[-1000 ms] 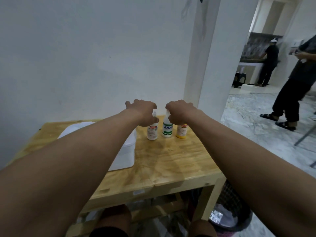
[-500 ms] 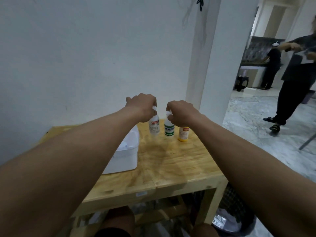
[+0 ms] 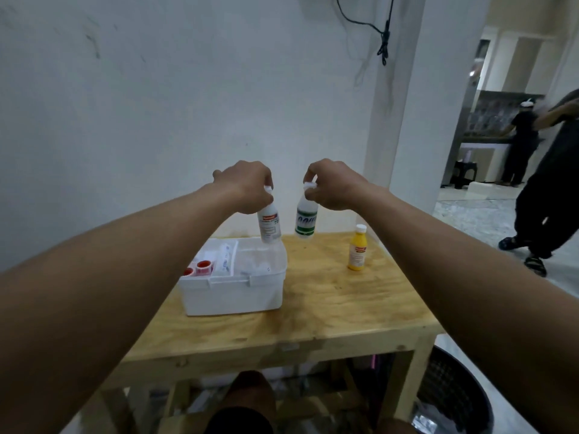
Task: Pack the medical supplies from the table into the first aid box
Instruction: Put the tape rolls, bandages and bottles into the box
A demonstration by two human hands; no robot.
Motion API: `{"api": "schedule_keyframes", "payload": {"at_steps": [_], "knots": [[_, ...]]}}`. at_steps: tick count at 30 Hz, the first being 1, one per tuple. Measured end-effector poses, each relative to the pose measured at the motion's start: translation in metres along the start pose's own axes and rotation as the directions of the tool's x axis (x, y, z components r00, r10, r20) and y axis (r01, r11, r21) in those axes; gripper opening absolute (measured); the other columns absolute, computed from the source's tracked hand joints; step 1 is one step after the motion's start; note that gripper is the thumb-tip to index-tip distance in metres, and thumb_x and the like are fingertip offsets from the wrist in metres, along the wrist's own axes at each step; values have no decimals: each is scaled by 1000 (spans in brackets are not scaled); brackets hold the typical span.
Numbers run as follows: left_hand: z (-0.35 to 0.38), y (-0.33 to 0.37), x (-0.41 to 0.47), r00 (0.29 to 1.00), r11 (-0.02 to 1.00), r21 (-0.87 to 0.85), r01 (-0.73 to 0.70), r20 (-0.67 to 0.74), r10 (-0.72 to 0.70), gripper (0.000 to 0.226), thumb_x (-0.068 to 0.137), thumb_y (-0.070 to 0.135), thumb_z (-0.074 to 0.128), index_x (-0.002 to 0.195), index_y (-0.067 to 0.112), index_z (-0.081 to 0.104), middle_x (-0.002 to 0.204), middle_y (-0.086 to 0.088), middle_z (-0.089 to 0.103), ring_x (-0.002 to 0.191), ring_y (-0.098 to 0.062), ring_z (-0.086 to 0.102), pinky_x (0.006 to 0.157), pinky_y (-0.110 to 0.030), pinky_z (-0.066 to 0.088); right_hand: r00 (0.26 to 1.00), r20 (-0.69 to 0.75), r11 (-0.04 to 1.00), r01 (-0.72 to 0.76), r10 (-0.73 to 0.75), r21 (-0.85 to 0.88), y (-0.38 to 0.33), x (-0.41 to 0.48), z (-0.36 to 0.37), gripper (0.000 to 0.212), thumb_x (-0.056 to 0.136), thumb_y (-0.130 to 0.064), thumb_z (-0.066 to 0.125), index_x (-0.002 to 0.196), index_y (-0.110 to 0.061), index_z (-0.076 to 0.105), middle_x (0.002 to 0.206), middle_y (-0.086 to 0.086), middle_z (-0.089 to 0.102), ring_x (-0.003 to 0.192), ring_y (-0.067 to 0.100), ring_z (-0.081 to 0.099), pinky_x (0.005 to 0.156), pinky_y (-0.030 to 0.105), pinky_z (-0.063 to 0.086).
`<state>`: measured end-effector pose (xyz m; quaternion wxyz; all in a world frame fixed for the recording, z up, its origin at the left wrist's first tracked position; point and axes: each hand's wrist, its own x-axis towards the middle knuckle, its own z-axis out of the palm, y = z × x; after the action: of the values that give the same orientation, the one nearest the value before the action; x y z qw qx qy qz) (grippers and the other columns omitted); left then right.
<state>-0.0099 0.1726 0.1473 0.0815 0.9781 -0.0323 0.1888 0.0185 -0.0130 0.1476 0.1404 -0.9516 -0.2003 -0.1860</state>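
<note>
Nearest to us, the white first aid box is sitting open on the bench, tape rolls already in its left compartment. Just past it we're dangling two bottles by their caps: left hand pinching the red-label bottle right above the box's far right corner, right hand pinching the green-label bottle out over bare wood. We're probably best lowering them one at a time, laid flat. The yellow bottle is waiting further right.
</note>
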Motion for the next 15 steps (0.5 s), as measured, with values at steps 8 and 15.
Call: {"api": "schedule_keyframes", "payload": {"at_steps": [8,15], "knots": [[27,-37,-14,996,997,-21,76,48,-75,26,90,33,64,116,28,64,121,-1,63,97,-23,51,86,-42,34,1000,9,998,17,-17,56,-27,9,-1,32,86,-27,64,117,-17,65,120,8,64,95,22,58,70,29,41],[52,-45,-17,992,997,-15,74,106,-72,27,91,35,64,117,31,65,121,1,64,109,-25,56,87,-43,32,997,60,990,29,-37,138,-42,12,15,31,88,-24,65,117,-14,65,116,10,66,87,24,63,74,36,55]]}}
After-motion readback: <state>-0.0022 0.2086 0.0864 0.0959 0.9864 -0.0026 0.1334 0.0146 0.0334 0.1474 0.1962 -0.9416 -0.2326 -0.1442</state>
